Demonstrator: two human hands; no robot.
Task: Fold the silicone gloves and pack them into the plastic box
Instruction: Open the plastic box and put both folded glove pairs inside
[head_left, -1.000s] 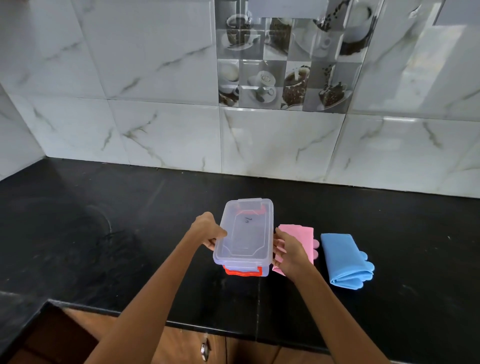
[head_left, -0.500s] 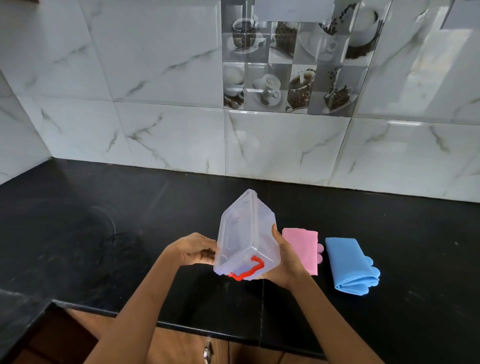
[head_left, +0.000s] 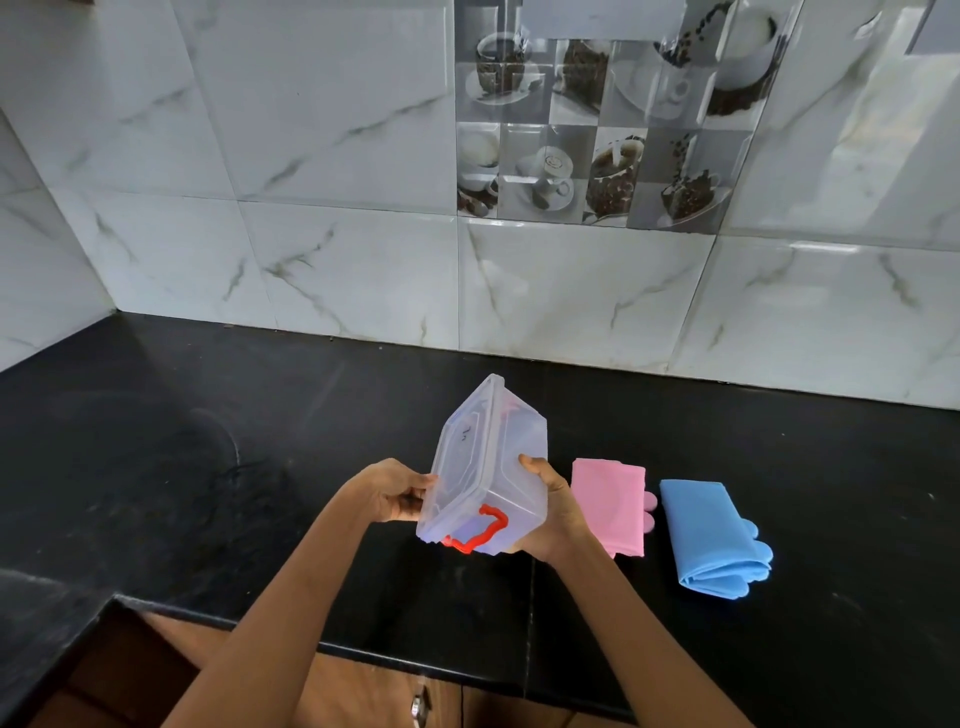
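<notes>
A clear plastic box (head_left: 488, 467) with a lid and red latch is held tilted on its side above the black counter. My left hand (head_left: 392, 493) grips the lid side. My right hand (head_left: 550, 512) cups the box's bottom and right side from below. A folded pink silicone glove (head_left: 610, 504) lies flat on the counter just right of my right hand. A folded blue silicone glove (head_left: 711, 535) lies further right, its fingertips pointing right. Both gloves are untouched.
The black counter (head_left: 208, 467) runs to a white marble-tiled wall (head_left: 337, 260) behind and on the left. Its front edge (head_left: 363, 649) drops to wooden cabinet fronts with a metal knob (head_left: 420, 704).
The box was lifted from the counter and tipped onto its side, lid toward the left. My right hand shifted under it. The gloves stayed where they were.
</notes>
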